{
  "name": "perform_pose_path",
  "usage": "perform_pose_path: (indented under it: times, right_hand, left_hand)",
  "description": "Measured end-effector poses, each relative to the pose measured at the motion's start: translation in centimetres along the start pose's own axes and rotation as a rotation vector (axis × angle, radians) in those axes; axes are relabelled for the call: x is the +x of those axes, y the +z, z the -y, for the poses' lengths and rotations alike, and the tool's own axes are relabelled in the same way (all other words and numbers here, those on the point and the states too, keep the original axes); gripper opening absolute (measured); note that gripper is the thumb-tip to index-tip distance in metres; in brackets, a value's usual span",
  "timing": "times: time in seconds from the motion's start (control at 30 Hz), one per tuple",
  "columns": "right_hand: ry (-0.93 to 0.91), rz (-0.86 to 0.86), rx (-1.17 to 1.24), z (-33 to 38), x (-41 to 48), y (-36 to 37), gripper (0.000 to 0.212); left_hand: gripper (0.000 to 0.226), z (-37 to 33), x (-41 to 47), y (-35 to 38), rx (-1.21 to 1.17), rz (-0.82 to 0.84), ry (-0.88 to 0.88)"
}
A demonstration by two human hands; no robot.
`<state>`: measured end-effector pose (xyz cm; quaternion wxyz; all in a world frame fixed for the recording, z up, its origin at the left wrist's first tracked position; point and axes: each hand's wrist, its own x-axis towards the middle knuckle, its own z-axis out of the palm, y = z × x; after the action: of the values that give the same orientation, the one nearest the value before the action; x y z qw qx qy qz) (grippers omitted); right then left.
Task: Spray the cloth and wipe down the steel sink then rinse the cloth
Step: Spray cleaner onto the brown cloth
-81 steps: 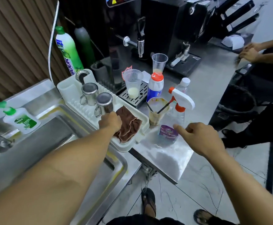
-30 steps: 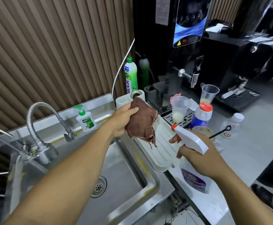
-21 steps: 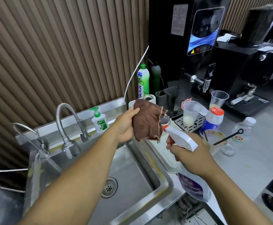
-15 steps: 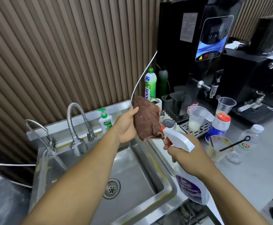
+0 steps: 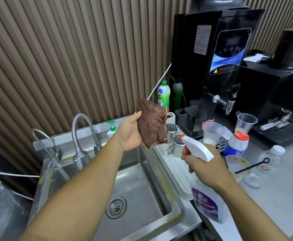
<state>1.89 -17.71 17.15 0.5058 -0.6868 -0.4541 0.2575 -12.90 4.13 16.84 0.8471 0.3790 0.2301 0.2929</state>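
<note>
My left hand (image 5: 129, 134) holds a brown cloth (image 5: 151, 124) up flat above the far right corner of the steel sink (image 5: 138, 186). My right hand (image 5: 205, 168) grips a clear spray bottle (image 5: 206, 202) with a purple label. Its white trigger head (image 5: 197, 150) has an orange nozzle aimed at the cloth's lower edge, a short gap away. A finger rests on the trigger. The sink basin is bare, with a round drain (image 5: 116, 206) in the middle.
Two taps (image 5: 83, 136) stand behind the basin, beside a soap pump bottle (image 5: 111, 130). A white drying rack (image 5: 175, 169) with steel cups (image 5: 177, 146) lies right of the sink. Plastic cups (image 5: 212, 132), bottles (image 5: 236, 143) and black drink machines (image 5: 229, 66) crowd the counter at right.
My left hand lifted the cloth from the drying rack and holds it over the sink. My right hand picked up the spray bottle and brought its nozzle toward the cloth.
</note>
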Motion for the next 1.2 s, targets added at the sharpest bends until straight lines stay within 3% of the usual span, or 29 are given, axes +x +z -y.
perform_pose_path:
  times: [0.57,0.7,0.83,1.2]
  right_hand:
    - [-0.067,0.080,-0.118,0.0,-0.4,-0.2,0.018]
    - [-0.076,0.032,-0.084,0.7,0.0,0.5,0.004]
    - [-0.094,-0.048,-0.093,1.0,0.7,0.8,0.019]
    - [-0.089,-0.109,-0.063,1.3,1.8,1.9,0.010]
  left_hand:
    - [0.050,0.5,1.0,1.4,0.043,-0.008,-0.026]
    - [0.045,0.9,0.9,1.4,0.056,-0.016,-0.037]
    - [0.045,1.1,0.7,0.9,0.073,-0.025,-0.066]
    - [0.043,1.2,1.0,0.0,0.071,-0.004,-0.082]
